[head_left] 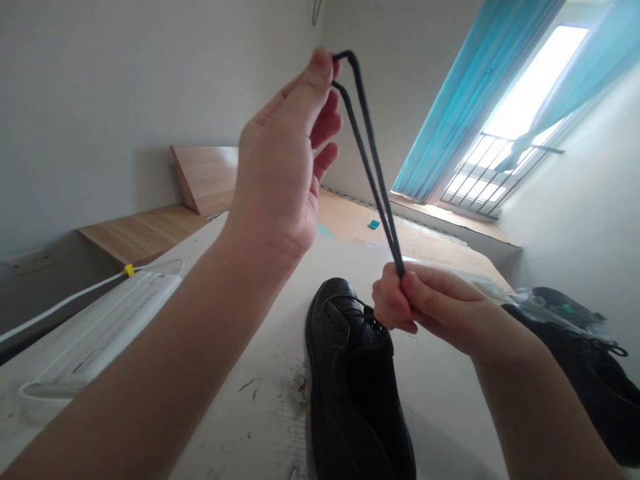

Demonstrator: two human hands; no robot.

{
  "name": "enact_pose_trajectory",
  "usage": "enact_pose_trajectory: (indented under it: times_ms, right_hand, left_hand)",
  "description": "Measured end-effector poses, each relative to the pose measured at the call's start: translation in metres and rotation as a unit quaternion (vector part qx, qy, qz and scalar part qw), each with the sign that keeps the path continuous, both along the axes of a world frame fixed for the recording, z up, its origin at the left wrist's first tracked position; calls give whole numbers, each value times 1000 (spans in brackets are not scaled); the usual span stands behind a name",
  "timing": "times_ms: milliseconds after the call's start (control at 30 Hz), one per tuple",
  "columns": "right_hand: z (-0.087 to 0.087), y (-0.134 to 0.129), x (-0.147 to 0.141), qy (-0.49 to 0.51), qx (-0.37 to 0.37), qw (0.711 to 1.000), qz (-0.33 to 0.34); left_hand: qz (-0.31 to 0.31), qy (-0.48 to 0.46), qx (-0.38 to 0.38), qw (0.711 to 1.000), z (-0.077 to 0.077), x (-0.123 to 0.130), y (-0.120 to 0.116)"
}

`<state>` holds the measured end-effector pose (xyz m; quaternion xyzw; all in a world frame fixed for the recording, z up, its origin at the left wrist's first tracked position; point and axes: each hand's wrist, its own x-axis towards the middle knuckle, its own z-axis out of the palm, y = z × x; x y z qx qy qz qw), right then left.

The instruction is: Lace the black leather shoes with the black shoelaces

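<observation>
A dark shoelace (374, 153) runs as two strands between my hands. Raised high, my left hand (293, 147) pinches its upper end between thumb and forefinger, with the other fingers loosely curled. Lower down and to the right, my right hand (425, 300) is closed on both strands where they come together. Beneath the hands a black leather shoe (330, 387) lies on the white table, toe pointing away and opening toward me. Some lace crosses its tongue near the right hand's fingers, which partly hide that side of the shoe.
Another black shoe (585, 367) stands at the right, with clear plastic wrapping (565, 313) behind it. A white power strip (110, 327) with a cable lies on the left of the table (240, 413). Wooden boards (145, 230) stand behind, and a blue curtain (455, 100) hangs by the window.
</observation>
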<state>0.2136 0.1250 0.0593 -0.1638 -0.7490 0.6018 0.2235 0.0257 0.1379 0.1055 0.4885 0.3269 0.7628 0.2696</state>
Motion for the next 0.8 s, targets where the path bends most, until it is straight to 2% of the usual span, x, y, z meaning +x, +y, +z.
enact_pose_trajectory:
  times_ms: [67, 133, 200, 233, 300, 367, 433, 500, 567, 633, 733, 800]
  right_hand:
    - [1, -3, -4, 31, 5, 999, -44]
    - [3, -8, -9, 88, -9, 993, -83]
    - [7, -14, -13, 120, -9, 987, -107]
    - [8, -15, -15, 123, -3, 985, -119]
    - [9, -16, -16, 121, 12, 979, -163]
    - [8, -11, -16, 121, 20, 966, -228]
    - [7, -4, -15, 132, 10, 949, -286]
    - [6, 4, -13, 160, -19, 936, -314]
    - [6, 9, -12, 202, -58, 922, -325]
    - [6, 11, -12, 237, -77, 910, -331]
    - [7, 13, -11, 262, -61, 902, -339]
    - [7, 14, -9, 272, -55, 901, -334]
  left_hand:
    - [-38, 37, -29, 998, -4, -4, 6]
    - [-122, 106, -67, 984, -12, -3, 13]
    - [-203, 201, -113, 952, -23, 1, 18]
    - [-224, 261, -137, 929, -27, 4, 19]
    - [-204, 401, -187, 874, -34, 9, 18]
    - [-129, 523, -227, 812, -35, 13, 14]
    - [-70, 578, -246, 775, -31, 14, 7]
    - [-97, 577, -245, 773, -24, 14, -1]
    - [-177, 569, -231, 769, -19, 15, -9]
    - [-229, 588, -214, 745, -16, 18, -14]
    - [-245, 621, -189, 720, -20, 27, -16]
    - [-257, 607, -179, 730, -25, 32, -14]
